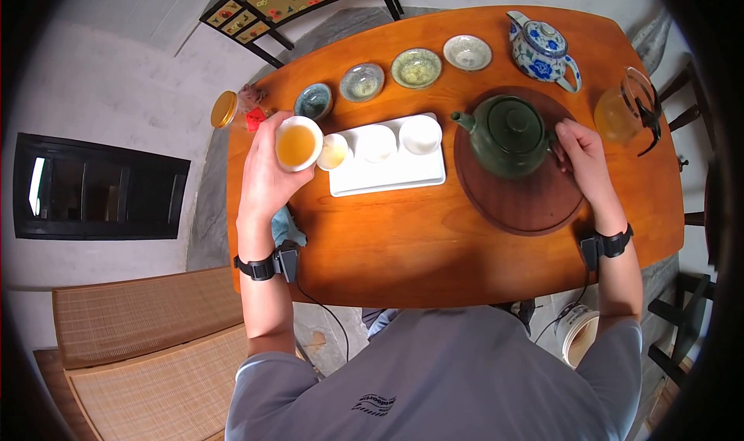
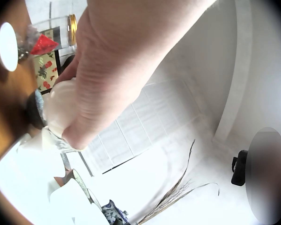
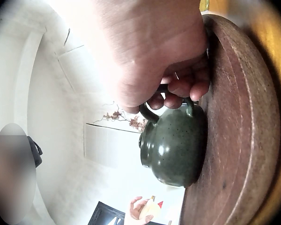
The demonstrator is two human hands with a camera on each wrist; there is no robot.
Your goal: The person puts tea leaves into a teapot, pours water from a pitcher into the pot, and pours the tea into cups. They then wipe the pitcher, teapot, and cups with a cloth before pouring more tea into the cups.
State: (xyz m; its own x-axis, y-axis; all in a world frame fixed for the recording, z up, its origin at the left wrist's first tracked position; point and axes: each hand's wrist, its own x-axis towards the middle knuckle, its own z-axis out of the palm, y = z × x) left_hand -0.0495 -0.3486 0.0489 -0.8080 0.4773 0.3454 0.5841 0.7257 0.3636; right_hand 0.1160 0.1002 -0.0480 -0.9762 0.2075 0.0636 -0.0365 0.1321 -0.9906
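My left hand (image 1: 266, 166) grips a white cup (image 1: 297, 144) of amber tea between thumb and fingers. In the left wrist view this cup (image 2: 61, 107) tilts close over the white tray (image 2: 9, 173). Beside it in the head view is a small white cup (image 1: 334, 153) with pale tea, at the left end of the tray (image 1: 387, 179). Two more white cups, one in the middle (image 1: 377, 144) and one at the right (image 1: 420, 135), stand there. My right hand (image 1: 583, 158) has its fingers curled round the handle of a green teapot (image 1: 509, 135), which rests upright on a round wooden board (image 1: 515, 208).
Several glazed bowls, among them a teal one (image 1: 314, 101), line the table's far side. A blue-and-white teapot (image 1: 540, 53) and a glass pitcher (image 1: 620, 114) stand at the right. A gold-lidded jar (image 1: 225, 109) and a teal cloth (image 1: 287, 228) are at the left.
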